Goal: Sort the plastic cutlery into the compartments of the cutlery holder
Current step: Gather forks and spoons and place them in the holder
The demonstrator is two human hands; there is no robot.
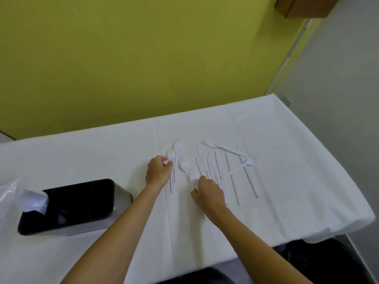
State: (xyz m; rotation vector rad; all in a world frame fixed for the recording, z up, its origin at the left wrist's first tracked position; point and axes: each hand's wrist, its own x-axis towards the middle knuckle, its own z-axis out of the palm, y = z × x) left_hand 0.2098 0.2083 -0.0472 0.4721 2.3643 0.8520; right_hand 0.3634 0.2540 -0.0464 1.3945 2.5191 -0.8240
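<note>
Cutlery (pixel 215 167) lies unsorted on the table (pixel 287 160); holder (pixel 67 208) looks empty; left hand (pixel 158 169) and right hand (pixel 207 191) each pinch a fork.

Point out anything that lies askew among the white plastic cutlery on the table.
Two pieces break the row of roughly parallel white plastic knives: a white plastic fork lies slanted across their far ends, and another white piece lies diagonally over them. The rest looks orderly.

Matt white cloth (pixel 287 140) covers the desk. Forks (pixel 176 152) are glossy white plastic. The holder (pixel 121 198) has brushed metal sides and a glossy black top.
</note>
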